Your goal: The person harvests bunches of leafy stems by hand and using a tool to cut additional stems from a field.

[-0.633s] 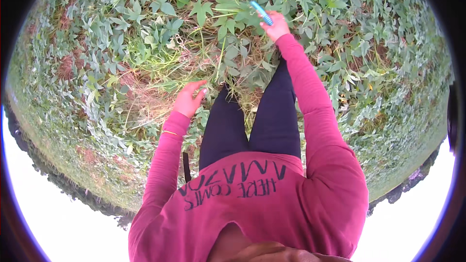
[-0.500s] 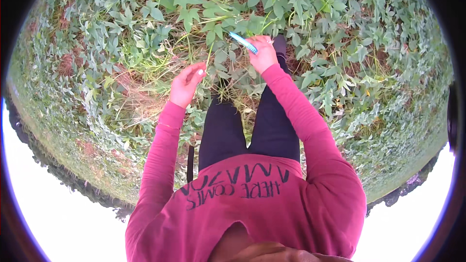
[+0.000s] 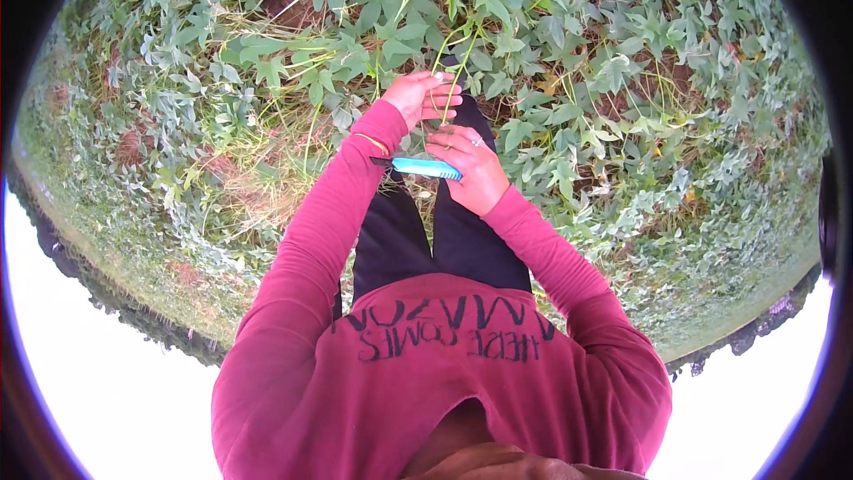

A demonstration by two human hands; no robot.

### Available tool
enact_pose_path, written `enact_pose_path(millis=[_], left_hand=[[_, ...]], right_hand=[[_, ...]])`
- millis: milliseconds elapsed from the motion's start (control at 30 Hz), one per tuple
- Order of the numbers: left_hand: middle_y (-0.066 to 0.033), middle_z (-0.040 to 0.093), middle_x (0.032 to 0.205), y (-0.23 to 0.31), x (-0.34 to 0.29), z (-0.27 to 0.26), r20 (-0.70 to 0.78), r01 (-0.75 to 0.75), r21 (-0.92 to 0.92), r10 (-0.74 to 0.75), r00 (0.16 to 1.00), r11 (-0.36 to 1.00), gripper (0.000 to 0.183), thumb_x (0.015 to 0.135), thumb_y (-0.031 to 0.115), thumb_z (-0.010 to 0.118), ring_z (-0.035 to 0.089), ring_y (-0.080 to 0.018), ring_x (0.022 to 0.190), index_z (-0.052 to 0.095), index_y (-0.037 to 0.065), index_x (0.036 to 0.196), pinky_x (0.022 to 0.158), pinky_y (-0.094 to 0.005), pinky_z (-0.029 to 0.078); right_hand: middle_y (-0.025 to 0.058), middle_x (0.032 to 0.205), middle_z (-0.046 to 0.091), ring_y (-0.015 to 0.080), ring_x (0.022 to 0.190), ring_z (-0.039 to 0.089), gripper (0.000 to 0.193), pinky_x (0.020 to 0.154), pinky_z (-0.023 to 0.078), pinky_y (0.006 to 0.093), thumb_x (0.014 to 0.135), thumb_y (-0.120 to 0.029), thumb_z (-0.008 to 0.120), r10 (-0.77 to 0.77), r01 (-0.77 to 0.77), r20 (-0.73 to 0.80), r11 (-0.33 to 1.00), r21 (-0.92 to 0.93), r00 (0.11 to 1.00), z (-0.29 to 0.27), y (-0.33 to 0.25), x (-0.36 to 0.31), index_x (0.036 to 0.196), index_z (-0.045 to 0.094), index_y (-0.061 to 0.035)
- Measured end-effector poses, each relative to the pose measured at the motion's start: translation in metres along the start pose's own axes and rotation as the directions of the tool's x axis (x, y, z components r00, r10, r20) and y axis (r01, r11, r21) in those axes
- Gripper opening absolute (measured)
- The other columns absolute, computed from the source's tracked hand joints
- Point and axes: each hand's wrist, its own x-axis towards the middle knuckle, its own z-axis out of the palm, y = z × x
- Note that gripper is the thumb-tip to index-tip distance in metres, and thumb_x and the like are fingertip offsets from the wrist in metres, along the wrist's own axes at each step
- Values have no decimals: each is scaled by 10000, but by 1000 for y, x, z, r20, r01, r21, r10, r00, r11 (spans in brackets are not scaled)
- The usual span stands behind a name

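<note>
My right hand (image 3: 475, 167), wearing a ring, is closed round a light-blue knife (image 3: 426, 167) with a ribbed handle end. Its dark blade points left, passing just by my left sleeve cuff. Slightly above and to the left, my left hand (image 3: 421, 100) has its fingers stretched out and apart. Long green vine stems (image 3: 455, 80) run down across those fingers from the leafy growth above. The stems' lower end reaches the fingertips of my right hand; whether these pinch it I cannot tell. A yellow band (image 3: 371, 143) shows at my left cuff.
Dense lobed-leaf vines (image 3: 613, 80) cover the ground on all sides. Dry grass and straw (image 3: 258, 182) lie at the left, with patches of brown soil (image 3: 298, 11) showing through. My legs in dark trousers (image 3: 391, 244) stand among the plants, below my hands.
My left hand has moved right and up to the vine stems, its fingers now spread. My right hand has come down with the knife, whose blade has swung from up-left to pointing left.
</note>
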Motion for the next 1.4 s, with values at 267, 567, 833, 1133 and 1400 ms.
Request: enact_pose_path(millis=[267,567,833,1133,1400], left_hand=[[-10,607,856,-13,-50,34,35,66,-10,-65,997,998,345,1023,228,492,644,-147,855,525,-2,1278,771,-314,554],[77,322,656,-2,-66,14,103,154,-302,-129,986,941,181,1041,193,433,257,-27,513,488,44,1128,390,-165,197],[86,309,638,0,-58,11,49,208,-194,-202,978,959,162,1031,177,447,238,-22,502,491,46,1115,386,-178,178],[95,299,623,2,-41,4,129,242,-113,-227,965,964,153,1024,176,457,224,-17,492,508,49,1092,391,-182,167],[94,317,622,-11,-61,-60,41,207,-180,-203,978,962,146,1021,171,466,238,-20,494,509,52,1093,387,-182,175]], right_hand=[[100,1241,602,314,1239,507,436,1042,430,413,673,5,709,-87,95,89,992,-87,992,-14,-6,-10,1105,683,-53],[250,835,681,414,850,666,656,787,514,485,872,-646,549,777,-809,-229,576,-117,586,-49,183,-14,891,684,-5],[217,938,697,383,904,675,437,816,539,474,876,-468,587,678,-703,-237,573,-421,695,-58,229,79,955,689,-51],[191,980,708,376,944,681,547,834,540,462,895,-578,563,750,-785,-298,446,-429,590,-66,254,99,994,717,-63],[178,1060,703,352,982,684,481,856,536,460,887,-517,609,789,-805,-226,485,-342,571,26,220,109,1083,707,-89]])
